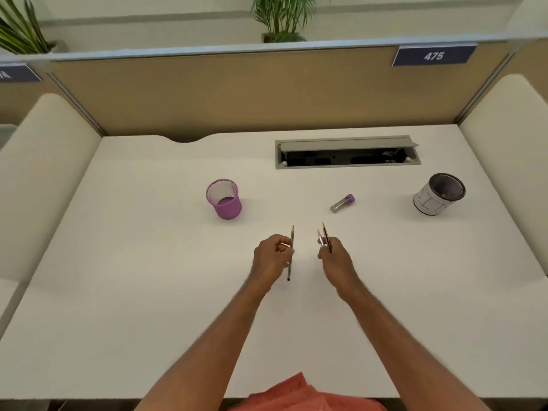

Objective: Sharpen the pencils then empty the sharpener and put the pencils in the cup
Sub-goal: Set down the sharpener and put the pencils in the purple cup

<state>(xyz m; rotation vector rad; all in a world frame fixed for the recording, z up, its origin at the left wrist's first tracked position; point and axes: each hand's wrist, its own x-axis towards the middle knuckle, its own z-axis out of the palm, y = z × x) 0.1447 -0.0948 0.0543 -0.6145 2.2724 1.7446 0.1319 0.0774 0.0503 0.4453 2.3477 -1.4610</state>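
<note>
My left hand (271, 256) grips one dark pencil (291, 262), its sharpened tip pointing away from me. My right hand (336, 261) holds two pencils (324, 235) bunched together, tips also pointing away. Both hands hover over the middle of the white desk (148, 277), a short gap between them. A purple mesh cup (224, 200) stands empty to the far left of my hands. The sharpener (342, 203), a clear tube with a purple cap, lies on its side beyond my right hand.
A white bin with a dark inside (439, 194) stands at the far right. A grey cable hatch (347, 152) is open at the back of the desk. Padded partitions flank both sides, and a tan divider wall (237, 93) closes the back.
</note>
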